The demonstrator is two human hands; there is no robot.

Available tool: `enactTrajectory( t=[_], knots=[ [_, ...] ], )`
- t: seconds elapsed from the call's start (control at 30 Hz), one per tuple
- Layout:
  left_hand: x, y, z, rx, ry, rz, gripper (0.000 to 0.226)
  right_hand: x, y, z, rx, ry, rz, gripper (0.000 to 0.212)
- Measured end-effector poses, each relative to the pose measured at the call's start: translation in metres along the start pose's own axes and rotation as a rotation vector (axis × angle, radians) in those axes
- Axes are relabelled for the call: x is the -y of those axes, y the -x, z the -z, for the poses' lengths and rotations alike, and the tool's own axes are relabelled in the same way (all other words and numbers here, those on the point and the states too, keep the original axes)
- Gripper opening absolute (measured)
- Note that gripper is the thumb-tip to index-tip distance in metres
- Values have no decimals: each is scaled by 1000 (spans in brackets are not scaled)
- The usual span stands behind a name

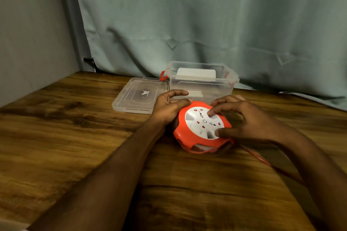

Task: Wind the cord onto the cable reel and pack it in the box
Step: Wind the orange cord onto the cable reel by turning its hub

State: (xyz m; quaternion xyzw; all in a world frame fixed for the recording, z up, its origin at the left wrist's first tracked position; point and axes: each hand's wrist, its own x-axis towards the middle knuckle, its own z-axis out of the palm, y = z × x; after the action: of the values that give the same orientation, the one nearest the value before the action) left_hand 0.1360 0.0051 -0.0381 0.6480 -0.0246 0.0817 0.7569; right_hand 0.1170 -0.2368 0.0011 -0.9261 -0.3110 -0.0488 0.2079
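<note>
An orange cable reel [189, 135] with a white socket face lies flat on the wooden table [75, 146]. My left hand [169, 108] grips its left rim, thumb on the orange edge. My right hand [249, 120] lies over the reel's right side, with a fingertip and the thumb curled into recesses of the white disc. A thin orange cord [262, 161] runs from under the reel toward the lower right and passes under my right forearm. The clear plastic box [202, 82] stands open just behind the reel.
The box's clear lid [139, 97] lies flat to the left of the box. A grey-green curtain [206, 24] hangs behind the table, with a grey wall at the left. Bare tabletop spreads at the left and front.
</note>
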Motion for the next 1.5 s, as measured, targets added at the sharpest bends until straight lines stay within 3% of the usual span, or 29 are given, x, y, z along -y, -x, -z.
enactTrajectory(
  t=[0.17, 0.4, 0.67, 0.87, 1.03, 1.07, 1.13, 1.23, 1.5],
  knots=[
    [2, -1, 0, -8, -5, -10, 28, 10, 1, -1, 16, 85, -94, 65],
    [3, 0, 0, -29, -12, -34, 27, 21, -4, -12, -102, 219, -163, 58],
    [4, -1, -1, -52, -25, -51, 20, 40, -9, -29, -271, 231, -204, 72],
    [4, -1, -2, -24, 10, -27, 16, 45, -10, -35, -310, 314, -85, 38],
    [3, -4, 1, 50, 32, 68, 22, 34, -6, -22, -299, 182, -112, 17],
    [4, -5, 1, 61, 30, 71, 24, 32, -5, -20, -300, 151, -95, 18],
    [5, -6, -1, 59, 38, 72, 33, 30, -4, -15, -262, 118, -84, 39],
    [7, -8, -5, 79, 57, 87, 49, 29, -4, -11, -111, 176, -138, 57],
    [8, -4, -8, 53, 12, -35, 31, 18, -2, -2, -47, 205, -151, 65]
  ],
)
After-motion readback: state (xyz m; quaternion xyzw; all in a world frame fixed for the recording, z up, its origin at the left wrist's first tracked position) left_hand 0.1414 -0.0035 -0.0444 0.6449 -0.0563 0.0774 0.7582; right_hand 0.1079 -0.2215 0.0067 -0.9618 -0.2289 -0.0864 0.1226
